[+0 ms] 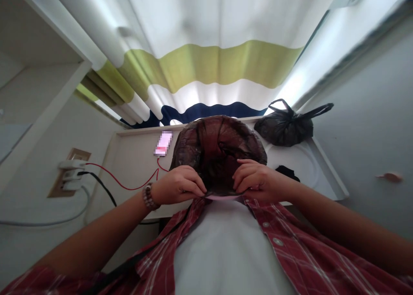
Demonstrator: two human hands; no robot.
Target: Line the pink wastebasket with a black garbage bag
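Observation:
A dark, thin plastic bag (222,135) is spread over something round in front of my chest, its near edge folded over a pale rim. My left hand (180,185), with a beaded bracelet at the wrist, pinches that near edge on the left. On the right, my right hand (254,178) grips the same edge, its fingers bent over the plastic. Between the two hands the bag sags inward, and a reddish cast shows through it. What lies under the plastic is mostly hidden.
A knotted black bag (284,125) sits at the back right of the white desk (132,170). Near it lie a white ring-shaped thing (311,159) and a small black item (287,172). A phone (163,143) on a red cable lies left; plugs fill a wall socket (69,172). A striped curtain (219,66) hangs behind.

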